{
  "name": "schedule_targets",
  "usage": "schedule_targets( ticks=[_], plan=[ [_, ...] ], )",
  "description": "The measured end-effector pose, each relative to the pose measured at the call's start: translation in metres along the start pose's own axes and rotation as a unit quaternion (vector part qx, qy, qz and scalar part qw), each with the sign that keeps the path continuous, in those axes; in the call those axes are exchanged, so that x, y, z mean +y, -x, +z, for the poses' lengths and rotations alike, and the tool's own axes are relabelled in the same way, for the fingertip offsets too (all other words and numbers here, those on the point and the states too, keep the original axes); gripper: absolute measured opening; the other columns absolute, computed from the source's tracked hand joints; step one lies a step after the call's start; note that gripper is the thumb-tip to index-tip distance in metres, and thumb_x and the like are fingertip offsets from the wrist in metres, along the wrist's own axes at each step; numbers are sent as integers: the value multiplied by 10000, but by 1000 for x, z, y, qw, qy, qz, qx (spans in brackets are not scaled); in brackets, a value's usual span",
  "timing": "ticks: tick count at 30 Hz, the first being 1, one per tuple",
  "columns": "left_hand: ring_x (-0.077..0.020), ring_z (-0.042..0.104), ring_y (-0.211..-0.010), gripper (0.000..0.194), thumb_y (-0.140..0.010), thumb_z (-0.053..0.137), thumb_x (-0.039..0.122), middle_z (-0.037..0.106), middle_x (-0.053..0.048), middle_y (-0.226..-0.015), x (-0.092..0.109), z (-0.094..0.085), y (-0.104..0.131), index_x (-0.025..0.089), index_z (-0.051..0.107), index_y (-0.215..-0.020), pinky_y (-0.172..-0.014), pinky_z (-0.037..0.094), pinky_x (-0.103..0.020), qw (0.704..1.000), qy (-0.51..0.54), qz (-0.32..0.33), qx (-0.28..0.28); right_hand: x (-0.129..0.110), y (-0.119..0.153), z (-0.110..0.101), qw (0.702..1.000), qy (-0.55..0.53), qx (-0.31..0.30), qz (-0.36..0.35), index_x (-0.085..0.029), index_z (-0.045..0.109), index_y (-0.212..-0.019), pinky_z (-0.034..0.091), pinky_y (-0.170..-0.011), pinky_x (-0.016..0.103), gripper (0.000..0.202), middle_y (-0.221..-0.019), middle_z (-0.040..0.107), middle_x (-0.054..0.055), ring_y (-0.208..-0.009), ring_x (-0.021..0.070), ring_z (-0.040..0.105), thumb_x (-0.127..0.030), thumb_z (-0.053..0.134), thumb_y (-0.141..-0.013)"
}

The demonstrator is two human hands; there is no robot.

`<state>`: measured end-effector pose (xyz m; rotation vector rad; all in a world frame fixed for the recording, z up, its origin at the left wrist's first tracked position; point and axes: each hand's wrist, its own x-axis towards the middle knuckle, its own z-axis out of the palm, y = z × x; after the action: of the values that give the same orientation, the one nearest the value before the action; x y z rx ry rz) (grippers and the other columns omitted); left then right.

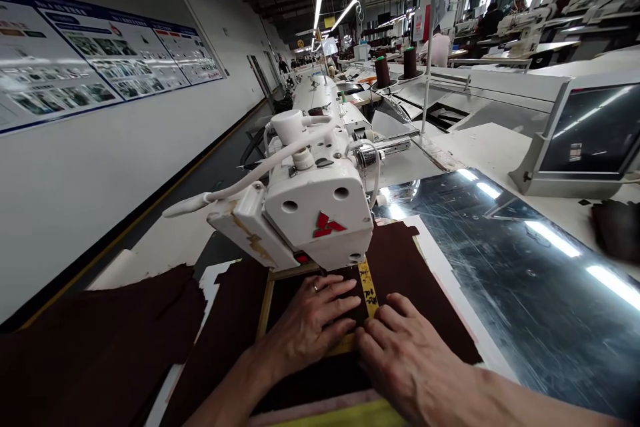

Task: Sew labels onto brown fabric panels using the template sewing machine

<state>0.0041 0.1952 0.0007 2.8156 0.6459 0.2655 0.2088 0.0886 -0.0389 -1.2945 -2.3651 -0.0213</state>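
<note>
Left fingers (343,307) loosely spread on dark cloth (287,295), nearer the machine (320,207) than my right fingers (389,317), curled by the yellow strip (369,287) running machine-ward; can't tell if they're pinching.

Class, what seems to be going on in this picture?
A person is at a white sewing machine, with dark brown material spread before it. Their left hand lies across a yellow frame, and the right hand rests at its near right corner. The needle is hidden, so I can't tell whether it's stitching.
</note>
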Motion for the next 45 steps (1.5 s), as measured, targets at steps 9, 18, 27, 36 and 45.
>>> schedule_targets(
  ticks=[9,18,27,36,45],
  plan=[
    [-298,532,-1348,335,-1008,605,314,595,-31,-1472,-3,0,-5,312,646,-1340,-1115,425,-546,1000,-10,-7,-17,6,-4,-5,1000,-1,3,-14,-224,525,-904,352,-942,477,69,-850,613,10,-812,212,499,-223,570,-957],
    [-283,594,-1300,311,-1020,587,274,611,-52,-1454,-6,-2,-14,285,671,-1319,-1111,440,-512,1000,-1,-18,4,11,-16,-21,1000,15,-13,-12,-214,534,-907,374,-926,463,73,-900,626,24,-829,214,516,-161,574,-938],
    [-260,595,-1277,293,-1043,533,264,624,-85,-1422,-8,3,-4,241,681,-1295,-1110,445,-474,999,3,-11,51,23,-28,-29,999,-12,-48,-2,-209,562,-944,351,-863,416,83,-923,631,11,-849,211,512,-155,625,-940],
    [-271,626,-1212,295,-1009,597,271,673,-95,-1335,-13,5,0,250,690,-1288,-1073,461,-483,998,5,-34,60,34,-37,-26,999,2,-43,2,-209,602,-963,345,-845,433,55,-936,658,25,-840,220,528,-250,637,-975],
    [-268,659,-1139,318,-1007,588,306,729,-89,-1209,-22,7,-14,272,695,-1305,-974,547,-424,995,29,-39,89,31,-19,-24,1000,-17,3,25,-212,609,-1136,330,-1044,504,136,-1134,694,54,-976,234,615,-205,551,-1014]
  ],
)
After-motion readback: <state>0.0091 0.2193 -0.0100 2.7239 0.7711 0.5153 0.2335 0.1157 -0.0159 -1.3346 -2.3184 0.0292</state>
